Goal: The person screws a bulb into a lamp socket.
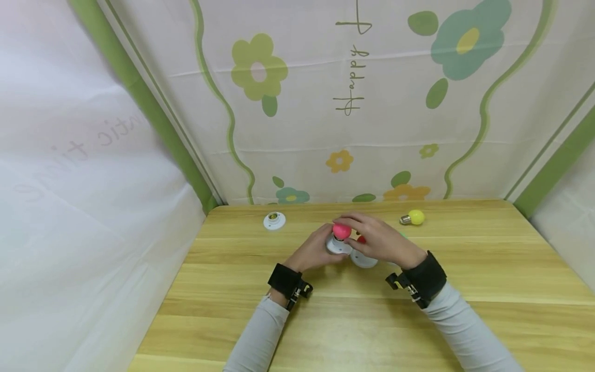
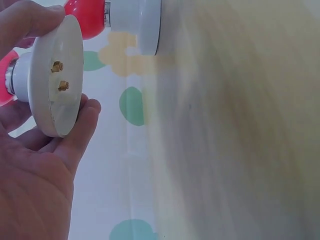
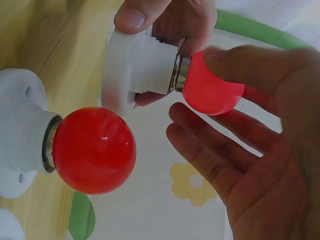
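My left hand (image 1: 314,251) grips a round white lamp socket (image 1: 335,246) by its base, held tilted. Two brass screws (image 2: 58,66) show on the underside in the left wrist view. Thumb and fingers of my right hand (image 1: 382,239) pinch a pinkish-red bulb (image 3: 210,87), whose silver screw cap sits partly in the socket's mouth, some metal thread still showing. Right beside them, a second white socket (image 1: 364,259) stands on the table with a red bulb (image 3: 95,150) in it, partly covered by my right hand in the head view.
On the wooden table (image 1: 353,325), an empty white socket (image 1: 274,220) stands at the back left. A yellow bulb (image 1: 416,217) lies on its side at the back right. Another white base (image 3: 9,227) peeks in at the right wrist view's corner. A flowered curtain (image 1: 297,129) hangs behind the table.
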{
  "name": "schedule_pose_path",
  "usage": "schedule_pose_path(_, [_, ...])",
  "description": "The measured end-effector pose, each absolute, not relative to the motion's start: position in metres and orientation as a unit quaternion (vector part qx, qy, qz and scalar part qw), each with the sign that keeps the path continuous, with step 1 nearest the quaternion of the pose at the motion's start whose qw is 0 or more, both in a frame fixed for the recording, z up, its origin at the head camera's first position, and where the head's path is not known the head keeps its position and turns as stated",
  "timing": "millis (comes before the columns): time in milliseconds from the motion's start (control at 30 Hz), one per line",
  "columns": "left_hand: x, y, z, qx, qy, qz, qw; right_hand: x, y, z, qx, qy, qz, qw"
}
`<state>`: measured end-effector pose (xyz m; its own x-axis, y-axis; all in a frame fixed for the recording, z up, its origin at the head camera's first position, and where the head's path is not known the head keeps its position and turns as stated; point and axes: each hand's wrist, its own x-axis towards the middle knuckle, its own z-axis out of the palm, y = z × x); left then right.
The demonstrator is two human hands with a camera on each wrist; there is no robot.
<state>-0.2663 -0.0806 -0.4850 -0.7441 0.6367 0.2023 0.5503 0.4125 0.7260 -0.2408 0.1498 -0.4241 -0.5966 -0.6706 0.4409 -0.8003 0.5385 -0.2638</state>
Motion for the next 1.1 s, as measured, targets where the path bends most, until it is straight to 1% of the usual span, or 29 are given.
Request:
schedule_pose_path(433, [-0.2654,-0.0816,-0.4833,0.355,0.833,0.419,0.065,-0.2391,0.1466,-0.4256,0.42,-0.868,0.226,0.14])
schedule_pose_path(833, [-0.2627,-0.0806,-0.4809,0.345,0.844,0.405,0.065,-0.2379,0.1464,-0.428,0.418,-0.859,0.226,0.193])
schedule_pose_path(1100, [-0.2619,-0.0803,-0.4799,0.343,0.849,0.396,0.06,-0.2382,0.1472,-0.4297,0.4,-0.87,0.214,0.194])
